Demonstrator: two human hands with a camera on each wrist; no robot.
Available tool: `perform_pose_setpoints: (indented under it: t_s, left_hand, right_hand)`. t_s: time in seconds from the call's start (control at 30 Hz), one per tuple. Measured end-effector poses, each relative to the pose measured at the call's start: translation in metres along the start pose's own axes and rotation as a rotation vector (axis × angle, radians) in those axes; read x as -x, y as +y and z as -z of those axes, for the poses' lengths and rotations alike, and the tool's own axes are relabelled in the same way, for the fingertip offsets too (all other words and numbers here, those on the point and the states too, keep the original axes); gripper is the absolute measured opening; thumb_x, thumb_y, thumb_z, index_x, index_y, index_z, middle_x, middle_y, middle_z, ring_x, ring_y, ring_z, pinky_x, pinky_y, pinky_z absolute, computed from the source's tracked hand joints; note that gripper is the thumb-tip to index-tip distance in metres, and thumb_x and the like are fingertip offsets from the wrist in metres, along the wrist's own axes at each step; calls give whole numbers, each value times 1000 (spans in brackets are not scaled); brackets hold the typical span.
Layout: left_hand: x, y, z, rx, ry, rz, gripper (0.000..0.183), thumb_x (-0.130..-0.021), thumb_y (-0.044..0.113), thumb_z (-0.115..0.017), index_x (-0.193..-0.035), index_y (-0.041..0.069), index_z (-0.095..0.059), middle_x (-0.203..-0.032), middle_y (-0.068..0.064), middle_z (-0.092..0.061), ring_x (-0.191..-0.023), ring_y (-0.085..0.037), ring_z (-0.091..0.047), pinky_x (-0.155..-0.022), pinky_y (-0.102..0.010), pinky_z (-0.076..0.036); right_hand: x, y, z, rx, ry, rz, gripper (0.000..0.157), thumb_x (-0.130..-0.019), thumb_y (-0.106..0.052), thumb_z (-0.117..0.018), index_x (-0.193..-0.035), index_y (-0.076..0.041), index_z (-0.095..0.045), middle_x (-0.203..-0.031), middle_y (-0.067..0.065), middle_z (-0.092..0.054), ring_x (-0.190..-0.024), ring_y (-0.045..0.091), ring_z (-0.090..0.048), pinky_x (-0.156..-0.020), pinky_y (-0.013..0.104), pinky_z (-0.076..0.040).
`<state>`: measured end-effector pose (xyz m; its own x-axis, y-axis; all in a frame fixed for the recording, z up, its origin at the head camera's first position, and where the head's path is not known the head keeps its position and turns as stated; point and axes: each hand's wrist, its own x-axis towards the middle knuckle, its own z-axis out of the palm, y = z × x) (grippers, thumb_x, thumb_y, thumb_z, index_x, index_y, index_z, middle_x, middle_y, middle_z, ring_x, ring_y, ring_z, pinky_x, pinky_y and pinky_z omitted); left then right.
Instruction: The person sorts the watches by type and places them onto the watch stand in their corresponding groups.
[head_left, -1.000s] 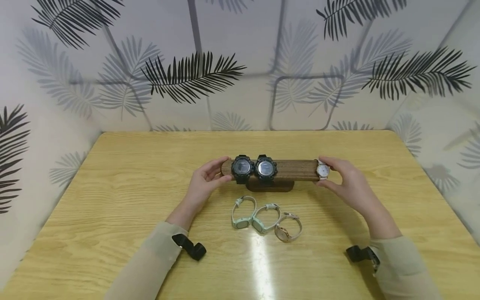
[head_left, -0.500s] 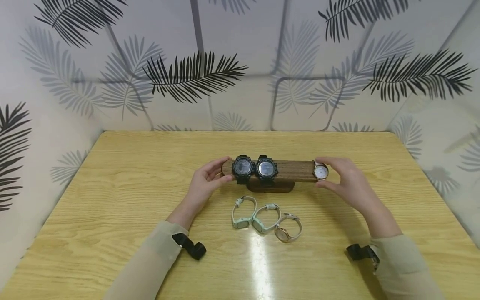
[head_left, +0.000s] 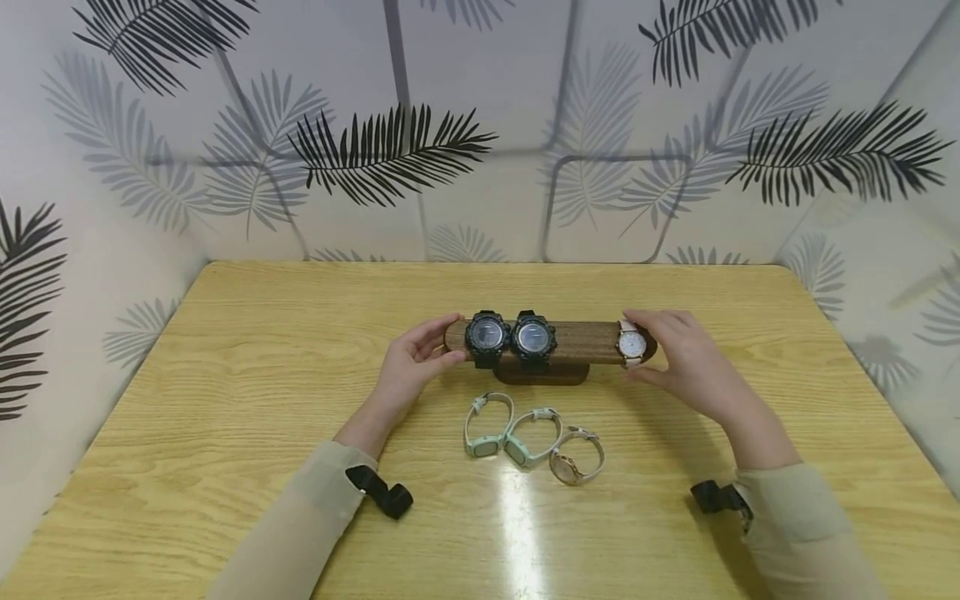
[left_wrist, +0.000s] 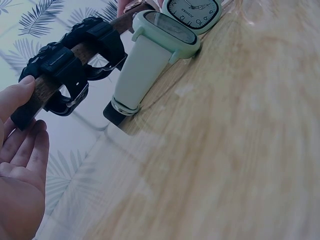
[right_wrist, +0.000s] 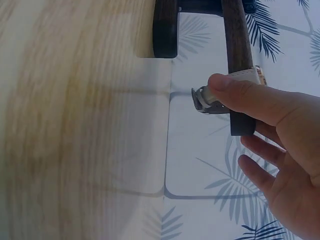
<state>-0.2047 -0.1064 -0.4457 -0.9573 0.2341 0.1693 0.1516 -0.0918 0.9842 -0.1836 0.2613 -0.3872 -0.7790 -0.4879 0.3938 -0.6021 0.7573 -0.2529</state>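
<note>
A dark wooden watch stand [head_left: 588, 342] carries two black digital watches [head_left: 487, 333] on the left part of its bar. My left hand [head_left: 408, 362] grips the bar's left end between thumb and fingers; the left wrist view shows the thumb on top of the wood. Near the bar's right end, a white-strapped watch [head_left: 632, 344] with a round pale dial encircles the bar. My right hand [head_left: 693, 362] pinches this watch by its strap, and the right wrist view shows the thumb against the strap [right_wrist: 245, 76] beside its buckle.
In front of the stand lie two mint-green watches [head_left: 486, 447] and a gold-cased watch [head_left: 566, 468] with a pale strap, in a slanting row on the wooden table [head_left: 247, 400]. A leaf-patterned curtain [head_left: 480, 200] hangs behind the table.
My right hand has slid the white-strapped watch leftward along the bar, away from its right tip, which now shows beyond the watch. My left hand stays on the left end.
</note>
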Motion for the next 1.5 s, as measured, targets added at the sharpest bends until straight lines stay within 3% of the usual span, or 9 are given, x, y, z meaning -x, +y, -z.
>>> perform_pose_setpoints:
  t_s: [0.17,0.4,0.63,0.9,1.5]
  left_hand:
    - [0,4,0,-12,-1,11,53,-85,0,-70,-135,2,-52,-138,-12,-50,-127,-21,-48,-108,-37,-36]
    - [9,26,-6,-15,-7,-5,51,-86,1,-69,-134,-2,-52,-137,-14,-51,-125,-23,-50,-106,-36,-38]
    - [1,2,0,7,2,-21,52,-84,6,-74,-133,7,-56,-134,-7,-55,-123,-19,-51,-104,-32,-40]
    - [1,1,0,2,0,-28,51,-84,6,-73,-132,7,-57,-134,-7,-55,-123,-19,-52,-105,-33,-40]
    - [1,0,0,-10,-1,-25,52,-84,8,-74,-133,8,-56,-135,-6,-54,-125,-18,-50,-106,-34,-38]
  right_hand:
    - [-4,-2,-4,52,-18,11,70,-66,-5,-87,-127,4,-53,-118,21,-60,-109,40,-51,-96,54,-40]
    - [-13,-9,-12,84,17,37,69,-65,-12,-89,-123,3,-56,-110,19,-63,-104,38,-54,-94,52,-42]
    - [-21,-19,-22,104,-17,-11,76,-67,-26,-88,-129,-2,-53,-114,15,-62,-109,37,-52,-97,56,-37]
    - [-32,-34,-28,127,-45,-23,80,-67,-37,-86,-132,-5,-52,-116,14,-63,-112,36,-51,-98,56,-36]
    - [-39,-49,-36,138,-34,-9,79,-69,-36,-85,-133,-4,-51,-123,13,-60,-114,33,-51,-99,53,-36]
